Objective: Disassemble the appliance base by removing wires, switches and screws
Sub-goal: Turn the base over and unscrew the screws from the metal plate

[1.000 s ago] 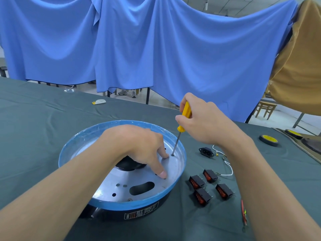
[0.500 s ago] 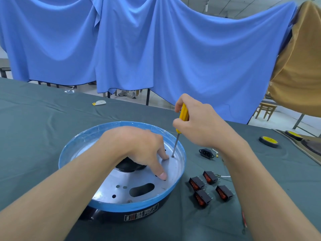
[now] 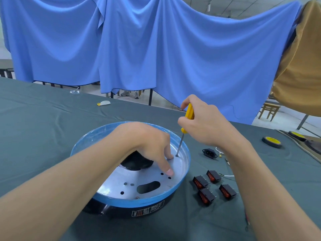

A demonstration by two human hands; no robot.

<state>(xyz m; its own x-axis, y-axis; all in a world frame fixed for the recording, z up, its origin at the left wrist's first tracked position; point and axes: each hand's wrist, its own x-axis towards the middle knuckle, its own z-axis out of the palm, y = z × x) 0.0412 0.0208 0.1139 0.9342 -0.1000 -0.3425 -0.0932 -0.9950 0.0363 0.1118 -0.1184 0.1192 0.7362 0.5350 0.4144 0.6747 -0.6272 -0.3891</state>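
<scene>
Four switches lay loose on the bench, just to the right of the appliance base, with a black power socket and a white wire a little beyond them. The base sat near the front edge of the bench, its bare metal plate facing up inside a blue rim.

The left hand rested on that plate, its fingers reaching down and pressing flat metal beside the screw. The right hand was curled round the yellow handle of the screwdriver, whose thin shaft stood nearly upright with its tip in the screw, close to the far right wall.

The base looked stiff, broad and low, yet probably light enough to turn on the cloth under a twist, so a downward press on the plate seemed the sound hold. Its punched holes and thin rim might have had sharp edges. The screw appeared tiny and likely to roll, best pinched once it stood proud. The smooth handle called for a full, firm grip.
</scene>
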